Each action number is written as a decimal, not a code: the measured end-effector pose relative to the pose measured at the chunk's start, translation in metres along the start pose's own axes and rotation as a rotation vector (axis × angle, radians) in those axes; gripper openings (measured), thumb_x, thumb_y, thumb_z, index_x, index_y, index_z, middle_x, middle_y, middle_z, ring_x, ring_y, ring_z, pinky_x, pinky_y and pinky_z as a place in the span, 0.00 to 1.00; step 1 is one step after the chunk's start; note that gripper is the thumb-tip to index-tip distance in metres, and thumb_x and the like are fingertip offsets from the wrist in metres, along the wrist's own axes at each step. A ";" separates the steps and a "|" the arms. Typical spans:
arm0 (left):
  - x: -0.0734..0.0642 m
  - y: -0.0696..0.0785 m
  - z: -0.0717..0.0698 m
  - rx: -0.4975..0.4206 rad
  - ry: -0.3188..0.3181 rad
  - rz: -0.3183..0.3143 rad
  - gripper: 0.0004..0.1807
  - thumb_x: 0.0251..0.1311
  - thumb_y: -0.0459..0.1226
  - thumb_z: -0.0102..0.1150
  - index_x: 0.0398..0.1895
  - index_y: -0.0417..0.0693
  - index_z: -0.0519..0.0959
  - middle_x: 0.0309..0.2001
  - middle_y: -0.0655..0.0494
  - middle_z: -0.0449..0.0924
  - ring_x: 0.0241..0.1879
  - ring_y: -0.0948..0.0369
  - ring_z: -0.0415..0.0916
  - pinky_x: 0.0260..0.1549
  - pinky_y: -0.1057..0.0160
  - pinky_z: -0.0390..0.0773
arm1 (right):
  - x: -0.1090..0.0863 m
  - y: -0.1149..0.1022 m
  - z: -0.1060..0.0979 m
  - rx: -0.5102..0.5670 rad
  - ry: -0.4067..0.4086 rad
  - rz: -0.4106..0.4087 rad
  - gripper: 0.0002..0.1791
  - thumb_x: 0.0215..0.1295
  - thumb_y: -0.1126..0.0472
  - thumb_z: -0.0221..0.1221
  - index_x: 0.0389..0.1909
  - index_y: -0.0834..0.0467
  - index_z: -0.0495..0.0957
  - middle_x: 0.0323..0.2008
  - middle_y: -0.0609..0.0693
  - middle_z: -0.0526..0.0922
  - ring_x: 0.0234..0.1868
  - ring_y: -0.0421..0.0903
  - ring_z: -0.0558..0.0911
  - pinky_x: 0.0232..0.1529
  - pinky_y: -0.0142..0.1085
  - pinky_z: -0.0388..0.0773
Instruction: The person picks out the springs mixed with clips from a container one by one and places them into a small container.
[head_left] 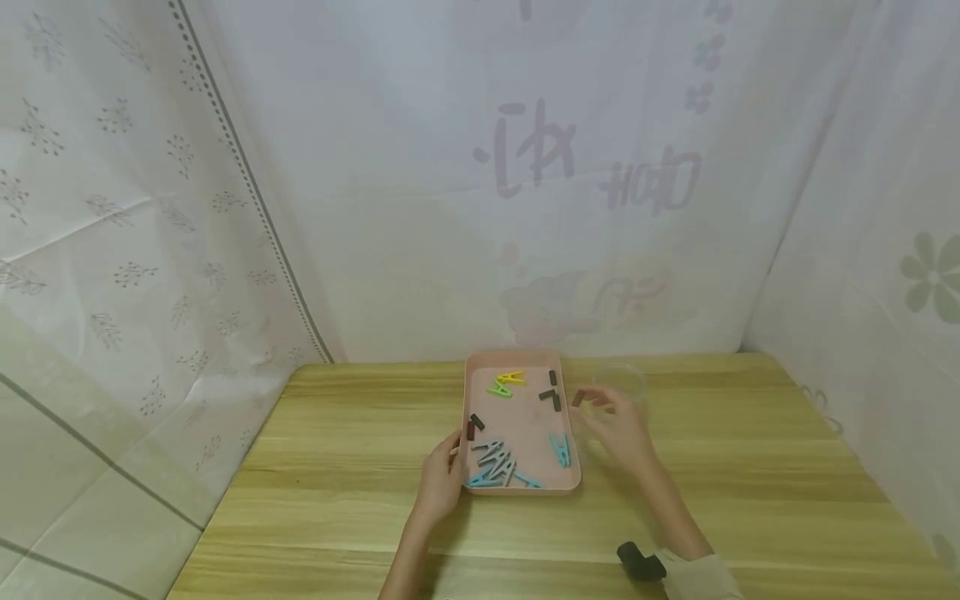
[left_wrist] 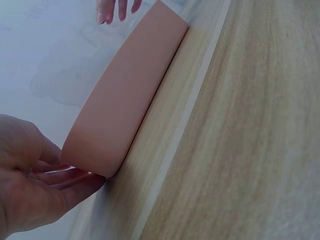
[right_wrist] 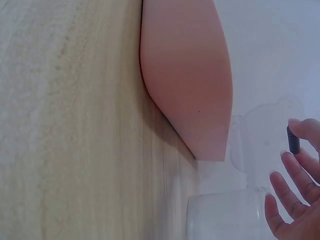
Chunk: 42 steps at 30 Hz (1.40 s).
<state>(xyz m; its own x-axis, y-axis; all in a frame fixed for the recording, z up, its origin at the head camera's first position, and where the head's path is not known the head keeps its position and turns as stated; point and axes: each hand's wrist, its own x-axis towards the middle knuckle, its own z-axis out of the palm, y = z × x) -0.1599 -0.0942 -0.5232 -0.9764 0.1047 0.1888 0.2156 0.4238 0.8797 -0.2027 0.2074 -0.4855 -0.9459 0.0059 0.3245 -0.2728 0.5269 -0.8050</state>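
Head view alone shows me clothespins (head_left: 501,461) in the tray (head_left: 525,425); left hand (head_left: 441,477) grips its left side; right wrist reveals ridged piece (right_wrist: 293,141), pinched by right hand (right_wrist: 301,197).

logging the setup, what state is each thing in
pink tray, upright on the wooden table
left hand, holding the tray's near left side
right hand, beside the tray, pinching a dark ribbed piece
dark ribbed piece, raised clear of the table
other dark pieces, lying in the tray
yellow clothespin, green clothespin, lying in the tray
gray clothespins, piled near left
clear container, on the table, contents unclear
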 end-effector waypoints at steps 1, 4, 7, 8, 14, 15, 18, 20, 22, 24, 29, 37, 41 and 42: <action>0.000 0.000 0.000 0.000 -0.001 0.000 0.21 0.74 0.26 0.43 0.67 0.25 0.67 0.63 0.28 0.71 0.59 0.36 0.75 0.54 0.45 0.79 | 0.000 0.000 -0.001 0.004 -0.002 0.005 0.21 0.63 0.58 0.68 0.55 0.62 0.80 0.52 0.60 0.82 0.51 0.58 0.79 0.54 0.58 0.76; -0.001 0.000 0.000 -0.001 -0.005 0.002 0.21 0.75 0.26 0.43 0.67 0.25 0.67 0.63 0.28 0.71 0.59 0.36 0.74 0.54 0.44 0.79 | -0.001 0.000 -0.005 0.001 -0.005 0.021 0.22 0.64 0.57 0.68 0.56 0.62 0.79 0.52 0.60 0.82 0.52 0.59 0.78 0.57 0.60 0.74; -0.001 0.000 0.000 -0.003 -0.007 0.005 0.21 0.74 0.26 0.43 0.67 0.25 0.67 0.63 0.28 0.71 0.58 0.36 0.75 0.53 0.44 0.79 | -0.002 0.001 -0.008 -0.020 0.001 0.026 0.23 0.65 0.56 0.67 0.57 0.63 0.78 0.52 0.61 0.82 0.53 0.59 0.78 0.57 0.60 0.73; -0.001 0.000 0.000 -0.003 -0.006 0.005 0.21 0.74 0.26 0.43 0.67 0.25 0.67 0.63 0.28 0.72 0.58 0.36 0.75 0.53 0.45 0.79 | -0.002 0.001 -0.009 -0.031 0.007 0.028 0.24 0.65 0.55 0.67 0.57 0.62 0.78 0.52 0.61 0.82 0.53 0.59 0.78 0.57 0.59 0.74; 0.000 0.001 -0.001 -0.001 0.001 0.005 0.21 0.74 0.26 0.44 0.66 0.25 0.68 0.63 0.29 0.72 0.57 0.36 0.76 0.51 0.46 0.81 | -0.004 0.003 -0.015 -0.048 0.038 0.035 0.24 0.65 0.54 0.67 0.58 0.62 0.78 0.49 0.60 0.83 0.52 0.58 0.79 0.55 0.57 0.75; 0.000 0.002 0.000 -0.002 0.001 0.002 0.21 0.74 0.26 0.44 0.67 0.25 0.67 0.63 0.29 0.72 0.57 0.36 0.76 0.51 0.46 0.81 | -0.004 0.004 -0.016 -0.052 0.046 0.028 0.24 0.65 0.55 0.67 0.58 0.62 0.78 0.48 0.60 0.84 0.51 0.58 0.79 0.54 0.56 0.76; 0.000 0.002 -0.001 -0.011 -0.005 -0.001 0.21 0.75 0.26 0.44 0.67 0.25 0.67 0.63 0.28 0.71 0.58 0.36 0.76 0.52 0.46 0.80 | -0.005 0.004 -0.019 -0.078 0.079 0.003 0.22 0.64 0.57 0.68 0.55 0.61 0.79 0.46 0.59 0.85 0.49 0.58 0.80 0.49 0.51 0.77; 0.000 0.001 -0.001 -0.016 -0.011 -0.009 0.21 0.74 0.26 0.43 0.67 0.25 0.66 0.64 0.28 0.71 0.59 0.36 0.75 0.53 0.46 0.80 | -0.006 0.004 -0.020 -0.095 0.101 -0.012 0.21 0.62 0.58 0.69 0.54 0.61 0.80 0.45 0.59 0.86 0.47 0.57 0.81 0.47 0.47 0.77; 0.000 0.001 -0.001 -0.022 -0.016 -0.010 0.21 0.74 0.25 0.42 0.67 0.25 0.66 0.64 0.28 0.70 0.59 0.36 0.75 0.53 0.45 0.80 | -0.006 0.004 -0.021 -0.104 0.117 -0.023 0.21 0.60 0.60 0.70 0.53 0.61 0.81 0.44 0.58 0.86 0.46 0.56 0.81 0.45 0.44 0.77; -0.001 0.001 -0.001 -0.022 -0.017 -0.006 0.22 0.73 0.24 0.42 0.67 0.24 0.65 0.64 0.27 0.70 0.58 0.35 0.75 0.53 0.45 0.80 | -0.006 0.005 -0.023 -0.105 0.125 -0.027 0.21 0.59 0.62 0.71 0.53 0.62 0.81 0.43 0.59 0.86 0.46 0.55 0.82 0.44 0.44 0.79; -0.002 0.002 -0.001 -0.015 -0.015 -0.003 0.23 0.71 0.22 0.42 0.68 0.24 0.65 0.64 0.26 0.70 0.58 0.35 0.75 0.53 0.46 0.80 | -0.006 0.006 -0.027 -0.107 0.137 -0.017 0.20 0.59 0.62 0.71 0.52 0.62 0.81 0.43 0.59 0.86 0.45 0.56 0.82 0.46 0.48 0.80; -0.002 0.003 -0.001 -0.021 -0.008 -0.005 0.21 0.74 0.25 0.42 0.67 0.25 0.66 0.64 0.28 0.70 0.58 0.36 0.75 0.53 0.45 0.79 | -0.007 0.010 -0.034 -0.116 0.150 -0.012 0.21 0.61 0.62 0.69 0.54 0.64 0.80 0.42 0.60 0.86 0.46 0.58 0.81 0.48 0.52 0.78; -0.002 0.003 -0.001 -0.024 -0.006 -0.005 0.21 0.74 0.25 0.42 0.67 0.25 0.66 0.63 0.28 0.71 0.59 0.36 0.75 0.53 0.44 0.79 | -0.007 0.013 -0.036 -0.126 0.170 -0.023 0.21 0.60 0.64 0.70 0.53 0.64 0.80 0.41 0.60 0.86 0.45 0.59 0.82 0.46 0.49 0.78; -0.002 0.002 -0.001 -0.024 -0.006 -0.003 0.21 0.73 0.24 0.42 0.67 0.25 0.66 0.63 0.28 0.71 0.58 0.35 0.75 0.53 0.44 0.79 | -0.007 0.014 -0.037 -0.130 0.174 -0.022 0.20 0.60 0.63 0.69 0.53 0.64 0.80 0.41 0.60 0.86 0.44 0.59 0.82 0.45 0.48 0.78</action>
<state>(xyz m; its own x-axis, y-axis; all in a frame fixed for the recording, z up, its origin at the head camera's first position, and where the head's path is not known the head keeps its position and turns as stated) -0.1575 -0.0943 -0.5210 -0.9769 0.1094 0.1838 0.2126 0.4022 0.8905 -0.1934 0.2460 -0.4803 -0.8923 0.1337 0.4311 -0.2574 0.6338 -0.7294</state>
